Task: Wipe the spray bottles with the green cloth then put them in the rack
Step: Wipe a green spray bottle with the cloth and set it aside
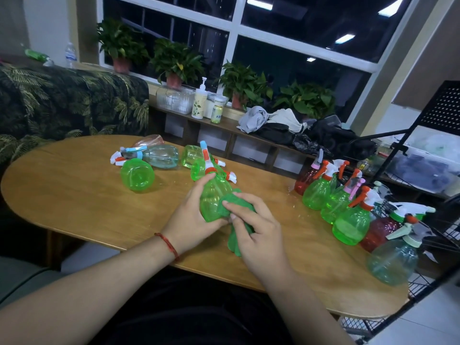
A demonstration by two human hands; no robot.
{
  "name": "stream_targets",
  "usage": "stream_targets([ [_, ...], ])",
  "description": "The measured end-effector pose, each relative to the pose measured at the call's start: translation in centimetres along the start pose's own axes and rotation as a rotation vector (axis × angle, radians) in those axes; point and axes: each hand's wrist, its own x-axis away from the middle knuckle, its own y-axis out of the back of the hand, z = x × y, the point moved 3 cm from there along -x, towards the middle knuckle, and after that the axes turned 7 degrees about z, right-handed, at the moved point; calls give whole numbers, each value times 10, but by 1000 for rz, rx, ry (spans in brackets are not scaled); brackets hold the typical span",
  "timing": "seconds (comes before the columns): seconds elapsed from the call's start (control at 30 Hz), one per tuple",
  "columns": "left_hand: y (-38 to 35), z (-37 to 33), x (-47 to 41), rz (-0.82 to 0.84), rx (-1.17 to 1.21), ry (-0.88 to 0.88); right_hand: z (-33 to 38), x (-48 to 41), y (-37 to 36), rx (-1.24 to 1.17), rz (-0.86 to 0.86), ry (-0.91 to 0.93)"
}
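Step in hand: one bottle is judged to be mid-wipe, over the middle of the table.
Left hand: the left hand (196,215) is wrapped round the body of a translucent green plastic spray bottle (214,192), with the fingers curled on it and the neck end pointed away from the person.
Right hand: the right hand (258,235) is clenched on a crumpled green fabric cloth (227,206), which is pressed against the bottle's lower side. A tail of cloth is left hanging below the palm.
Where it sits: bottle and cloth are held just above the oval wooden table (87,195), near its front edge.
Waiting pile: green and teal bottles (137,174) are seen lying on their sides at the far side and are judged unwiped.
Upright row: green, red and teal bottles (318,192) are lined up at the table's right end, beside the black metal rack (445,108). Whether any are seated in it cannot be told.
Doing it well: the bottle should be turned in the left grip while the cloth is drawn round, so that every face is covered. The base and the neck should not be skipped.
Watch-out: the trigger is best left unsqueezed, and the slick plastic held firmly.
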Motion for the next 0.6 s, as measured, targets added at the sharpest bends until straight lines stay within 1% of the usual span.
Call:
stream_targets([
  [0.1, 1, 1, -1, 3, -5, 2, 1, -11, -1, 88, 31, 7],
  [0.17, 0, -1, 0, 38, -18, -22, 2, -26, -1, 93, 41, -50],
  [0.27, -3, -5, 3, 87, -65, -61, 0, -50, -1, 36, 41, -163],
  [0.33, -3, -7, 5, 87, -53, -52, 0, -62, 0, -39, 55, -222],
  [0.4, 0, -10, 8, 83, -21, -50, -4, -69, 2, -160, 67, -293],
  [0.47, 3, -15, 10, 100, 7, -65, -10, -71, 3, -356, 61, -376],
  [0.6, 3, -21, 11, 118, 94, -97, -15, -61, -3, -951, -39, -530],
])
